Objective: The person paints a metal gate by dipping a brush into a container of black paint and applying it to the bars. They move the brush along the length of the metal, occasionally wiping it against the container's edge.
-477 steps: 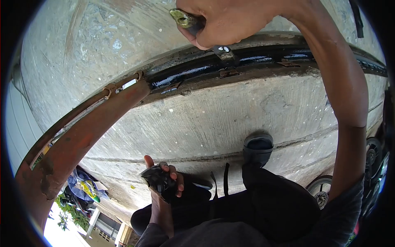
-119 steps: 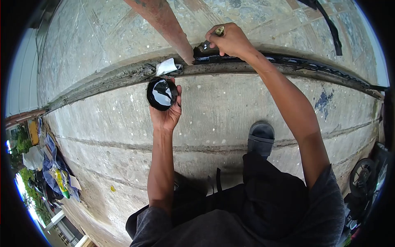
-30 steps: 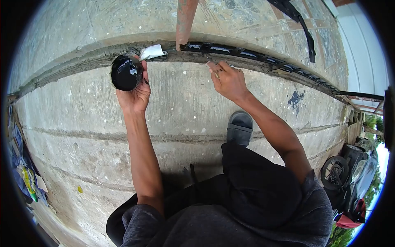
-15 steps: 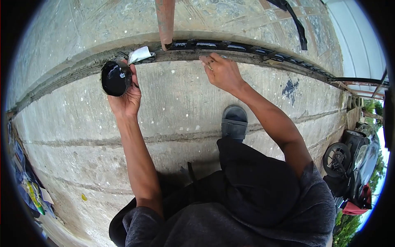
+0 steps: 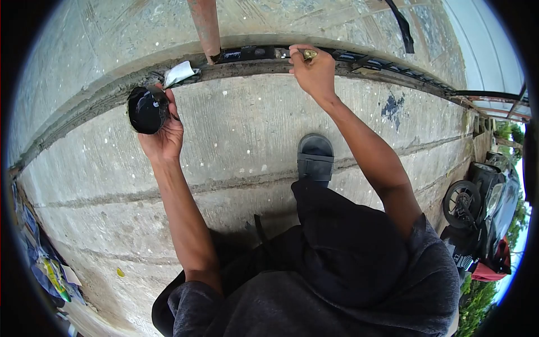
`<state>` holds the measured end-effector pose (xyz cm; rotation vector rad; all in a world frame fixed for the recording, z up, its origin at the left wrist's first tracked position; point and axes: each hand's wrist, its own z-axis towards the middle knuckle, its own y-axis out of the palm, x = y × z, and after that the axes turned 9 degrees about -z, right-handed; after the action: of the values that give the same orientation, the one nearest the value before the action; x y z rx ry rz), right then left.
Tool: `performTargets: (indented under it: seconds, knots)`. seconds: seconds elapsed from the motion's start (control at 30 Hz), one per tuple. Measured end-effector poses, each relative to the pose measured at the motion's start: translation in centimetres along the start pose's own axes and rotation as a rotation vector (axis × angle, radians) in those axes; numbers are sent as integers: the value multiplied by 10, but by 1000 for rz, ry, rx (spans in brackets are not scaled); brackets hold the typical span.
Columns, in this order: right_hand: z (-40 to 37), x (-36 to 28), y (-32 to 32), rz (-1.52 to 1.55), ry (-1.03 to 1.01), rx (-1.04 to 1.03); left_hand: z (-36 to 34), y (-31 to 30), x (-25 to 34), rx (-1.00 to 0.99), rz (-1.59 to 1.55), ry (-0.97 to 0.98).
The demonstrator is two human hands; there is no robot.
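My left hand (image 5: 163, 132) is wrapped around a cup of black paint (image 5: 147, 109), its open top facing me. Glossy black liquid coats the inside. Over the black metal railing (image 5: 247, 53), my right hand (image 5: 315, 73) is closed on a paintbrush (image 5: 310, 54); a yellowish handle end shows above the fingers and a pale band near the fingertips. The bristles are hard to make out against the dark bar. A crumpled white wrapper (image 5: 179, 73) lies in the groove just beyond my left hand.
A rusty post (image 5: 204, 28) rises from the railing. My sandalled foot (image 5: 315, 157) rests on the concrete (image 5: 236, 135). A black strip (image 5: 401, 25) lies beyond the railing. A motorbike (image 5: 463, 202) stands at right, and assorted items (image 5: 53, 275) lie at far left.
My right hand has moved up and slightly right, from the near edge of the railing onto its bar. The cup in my left hand has shifted slightly left in view.
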<state>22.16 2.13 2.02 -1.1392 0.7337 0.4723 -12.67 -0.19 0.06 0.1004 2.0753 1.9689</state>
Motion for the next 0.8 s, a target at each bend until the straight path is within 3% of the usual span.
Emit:
performTargets:
  seconds: [0.1, 0.13, 0.23, 0.33, 0.43, 0.57, 0.6, 0.7, 0.8]
  knots:
    - [3, -32, -7, 352, 269, -97, 2, -2, -4, 28, 9, 22]
    - [4, -28, -6, 333, 308, -160, 3, -2, -4, 25, 14, 23]
    - [-6, -6, -1, -76, -46, 43, 2, 0, -2, 24, 20, 34]
    - [-20, 0, 6, -9, -125, -78, -1, 3, 1, 14, 12, 35]
    - [-17, -4, 18, 41, -151, -78, -1, 0, 7, 10, 3, 37]
    - [-26, -4, -11, -95, -79, -63, -6, 3, 24, 17, -23, 63]
    - [-32, -7, -21, -56, -43, -129, -8, 4, 29, 10, -30, 65]
    - [-66, -19, -43, 303, 326, -243, -8, -1, 44, 4, -62, 69]
    - [-87, -17, -59, 537, 558, -236, -9, -1, 53, -10, -58, 66]
